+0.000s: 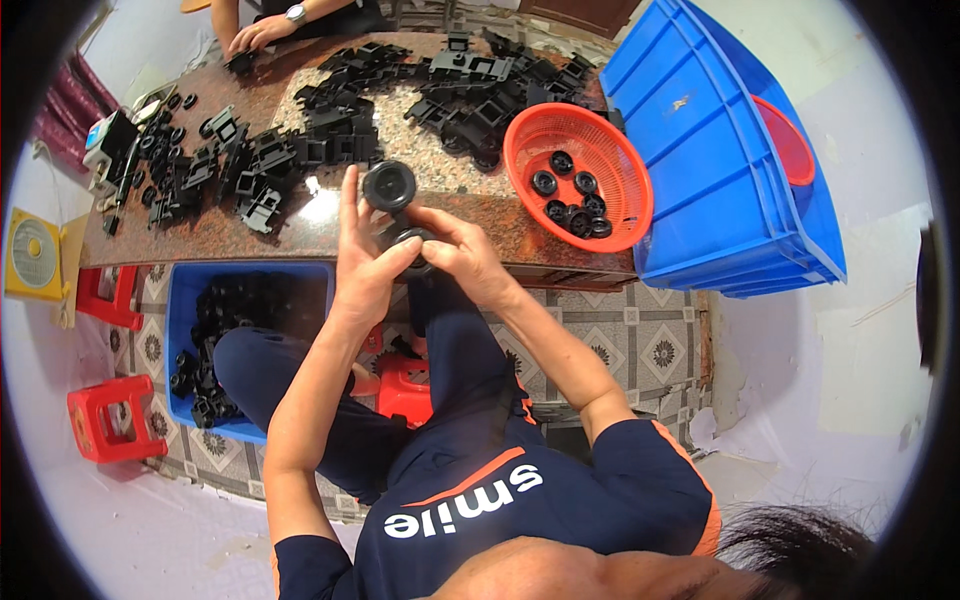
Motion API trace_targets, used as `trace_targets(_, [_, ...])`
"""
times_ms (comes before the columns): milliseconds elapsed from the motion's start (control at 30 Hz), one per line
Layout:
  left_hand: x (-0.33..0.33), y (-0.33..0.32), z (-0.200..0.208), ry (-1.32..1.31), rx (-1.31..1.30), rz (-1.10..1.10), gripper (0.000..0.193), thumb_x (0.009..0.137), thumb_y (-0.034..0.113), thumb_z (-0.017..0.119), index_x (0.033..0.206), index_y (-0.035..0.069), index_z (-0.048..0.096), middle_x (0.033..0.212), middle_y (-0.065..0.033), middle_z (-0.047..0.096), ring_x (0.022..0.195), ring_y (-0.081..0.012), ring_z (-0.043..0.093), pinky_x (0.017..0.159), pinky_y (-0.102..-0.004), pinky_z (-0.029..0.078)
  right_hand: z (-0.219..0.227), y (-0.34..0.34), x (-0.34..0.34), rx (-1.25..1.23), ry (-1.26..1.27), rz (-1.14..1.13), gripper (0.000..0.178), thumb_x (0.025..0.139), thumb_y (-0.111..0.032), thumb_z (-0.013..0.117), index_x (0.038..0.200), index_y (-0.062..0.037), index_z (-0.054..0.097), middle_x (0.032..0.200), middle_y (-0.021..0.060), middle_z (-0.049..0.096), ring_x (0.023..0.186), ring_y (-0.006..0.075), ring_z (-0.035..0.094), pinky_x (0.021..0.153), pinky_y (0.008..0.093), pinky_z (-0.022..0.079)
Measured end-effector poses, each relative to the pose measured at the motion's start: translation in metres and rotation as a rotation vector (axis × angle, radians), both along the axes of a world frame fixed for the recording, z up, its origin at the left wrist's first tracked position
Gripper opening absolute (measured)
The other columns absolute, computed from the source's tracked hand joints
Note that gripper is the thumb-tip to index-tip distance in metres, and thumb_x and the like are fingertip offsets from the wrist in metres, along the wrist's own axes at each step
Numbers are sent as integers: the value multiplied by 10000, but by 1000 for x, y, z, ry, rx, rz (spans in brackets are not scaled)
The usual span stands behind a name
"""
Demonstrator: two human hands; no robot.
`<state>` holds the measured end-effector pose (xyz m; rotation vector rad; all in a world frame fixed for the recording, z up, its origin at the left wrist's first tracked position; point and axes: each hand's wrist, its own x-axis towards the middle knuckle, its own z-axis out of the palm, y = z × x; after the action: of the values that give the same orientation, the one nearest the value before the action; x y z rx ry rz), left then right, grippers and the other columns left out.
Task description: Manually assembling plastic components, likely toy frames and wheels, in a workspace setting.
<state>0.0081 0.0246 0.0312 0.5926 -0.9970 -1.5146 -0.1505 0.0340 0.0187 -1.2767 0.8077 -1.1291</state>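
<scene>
Just in front of the table's near edge, both my hands are on one black wheeled plastic part. A round black wheel point(389, 186) stands up at its far end, and another round black piece shows lower down under my thumbs. My left hand point(362, 268) grips the part from the left, its thumb pressed on the lower piece and its index finger stretched up beside the wheel. From the right, my right hand point(465, 258) closes on the same part with thumb and fingers. The fingers hide most of its body.
Black plastic frames point(330, 130) lie heaped across the stone-topped table point(430, 212). A red basket point(632, 215) holds several black wheels, beside stacked blue crates point(700, 130). Below left stands a blue bin point(180, 330) of black parts, near red stools point(110, 415). A co-worker's hand point(258, 35) is across the table.
</scene>
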Motion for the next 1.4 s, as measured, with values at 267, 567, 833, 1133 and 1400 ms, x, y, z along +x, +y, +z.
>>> trace_targets(267, [61,15,55,-382,-222,580,925,709,-41,723,1499,139,276,1272,-95,498,1081,-208,556,895,-311,490,30,-17,-6,-194,374,43,488,889,-321,710,1270,-37,597,1197,84,645,1081,161,611,929,316,488])
trace_targets(567, [321,6,-144,-1535,771,737,979,778,488,771,1524,104,266,1519,-318,240,1411,-362,313,1144,-452,262,8,-169,-126,-554,1557,-508,525,759,-325,753,1203,-79,621,1070,158,670,1008,329,636,830,444,496])
trace_targets(833, [155,-31,24,-1003,-91,446,752,886,447,673,1477,96,368,1451,-159,423,1318,-320,426,1092,-451,328,4,-209,-97,-266,1184,-372,559,673,-352,776,1131,-55,655,1026,178,701,978,322,676,855,411,518])
trace_targets(1133, [5,-80,1,-75,516,-406,553,881,506,634,1202,61,562,1070,-154,671,867,-243,681,761,-361,578,35,-57,-34,-632,516,4,409,765,-178,784,1134,-61,652,1082,75,666,974,200,647,866,337,508])
trace_targets(1400, [-14,-55,-7,-99,404,-384,1044,770,84,765,1545,125,68,1090,-115,577,895,-268,650,717,-362,541,-33,-110,-202,-179,1459,-170,382,790,-304,720,1106,-93,679,1037,224,652,991,398,631,858,437,505])
